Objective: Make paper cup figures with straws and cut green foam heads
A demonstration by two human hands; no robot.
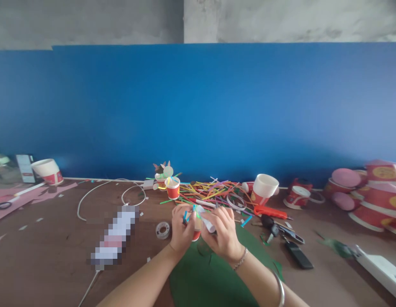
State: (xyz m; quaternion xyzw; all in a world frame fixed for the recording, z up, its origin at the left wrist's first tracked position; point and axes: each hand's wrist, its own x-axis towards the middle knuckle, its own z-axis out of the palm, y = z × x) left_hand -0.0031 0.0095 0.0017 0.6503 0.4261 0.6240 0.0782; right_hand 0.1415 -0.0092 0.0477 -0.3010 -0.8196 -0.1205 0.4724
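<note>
Over the green sheet point(214, 277), my left hand point(182, 226) is closed around a small red paper cup point(196, 236), mostly hidden by the fingers. Light-green and blue bits show at its top, between the hands. My right hand point(222, 230) is closed on a white tube-like piece point(208, 223) pressed close against the cup; whether it is paper or a glue tube I cannot tell. A roll of clear tape point(162, 230) lies left of my left hand. Beyond the fingers is a pile of coloured paper strips point(214, 190).
Behind stand a small decorated cup point(173, 189) and a white-and-red cup point(264, 189). An orange-handled tool point(271, 212), keys point(271, 228) and a black fob point(298, 254) lie right. A blurred-out phone point(115, 236) with a cable lies left. Stacked red cups point(377, 200) stand far right.
</note>
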